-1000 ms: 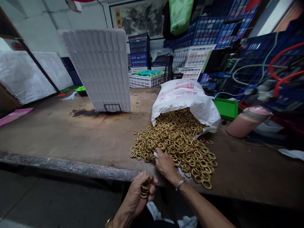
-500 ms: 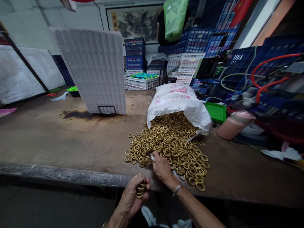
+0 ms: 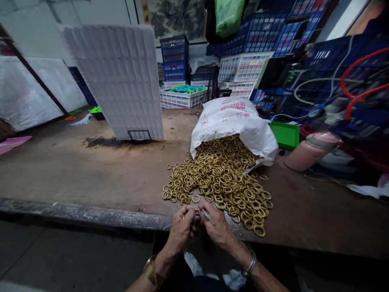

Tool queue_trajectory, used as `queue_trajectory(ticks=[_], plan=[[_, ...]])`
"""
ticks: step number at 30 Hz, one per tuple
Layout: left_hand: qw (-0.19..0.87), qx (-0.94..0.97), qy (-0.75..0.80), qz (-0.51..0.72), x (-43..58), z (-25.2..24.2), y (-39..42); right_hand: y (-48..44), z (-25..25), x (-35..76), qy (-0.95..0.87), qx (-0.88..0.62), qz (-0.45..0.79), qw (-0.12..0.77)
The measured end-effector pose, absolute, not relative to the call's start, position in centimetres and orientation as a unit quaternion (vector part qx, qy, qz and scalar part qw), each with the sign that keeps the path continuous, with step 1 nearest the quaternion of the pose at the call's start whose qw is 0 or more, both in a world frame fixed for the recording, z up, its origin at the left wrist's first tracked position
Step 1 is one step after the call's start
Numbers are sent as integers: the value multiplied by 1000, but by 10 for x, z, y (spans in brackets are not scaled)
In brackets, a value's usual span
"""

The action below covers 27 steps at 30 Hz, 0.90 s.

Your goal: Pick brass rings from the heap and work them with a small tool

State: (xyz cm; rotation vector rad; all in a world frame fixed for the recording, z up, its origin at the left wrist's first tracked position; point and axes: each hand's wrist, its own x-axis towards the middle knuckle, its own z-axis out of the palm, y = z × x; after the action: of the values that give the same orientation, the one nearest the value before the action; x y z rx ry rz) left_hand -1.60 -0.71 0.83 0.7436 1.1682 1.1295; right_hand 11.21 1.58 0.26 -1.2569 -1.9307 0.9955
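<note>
A heap of brass rings spills from a white sack onto the brown workbench. My left hand and my right hand meet at the bench's near edge, just short of the heap. The left hand's fingers are curled shut; a stack of rings was in them a moment ago and is hidden now. A thin silvery tool sits pinched in the right hand, its tip pointing toward the left hand. Both wrists carry bracelets.
A white ribbed foam tray stands upright at the back left. Blue and white crates are stacked behind. To the right of the sack are a green bin, a pink flask, and red hoses.
My right hand has pulled back from the ring heap to the bench edge. My left hand has risen to meet it, so the two now touch.
</note>
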Motion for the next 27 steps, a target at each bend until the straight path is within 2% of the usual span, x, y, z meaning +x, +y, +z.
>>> queue_trajectory(ticks=[4, 7, 15, 22, 27], plan=[[608, 355, 524, 480, -15, 12, -9, 18, 3, 110, -658, -500, 454, 332], [597, 379, 536, 462, -14, 15, -11, 21, 0, 110, -639, -516, 456, 343], [672, 352, 491, 428, -14, 6, -13, 22, -1, 110, -623, -518, 467, 354], [686, 332, 453, 463, -15, 7, -17, 21, 4, 110, -579, -494, 543, 356], [702, 314, 427, 475, -17, 7, -20, 20, 4, 112, -604, -499, 520, 341]])
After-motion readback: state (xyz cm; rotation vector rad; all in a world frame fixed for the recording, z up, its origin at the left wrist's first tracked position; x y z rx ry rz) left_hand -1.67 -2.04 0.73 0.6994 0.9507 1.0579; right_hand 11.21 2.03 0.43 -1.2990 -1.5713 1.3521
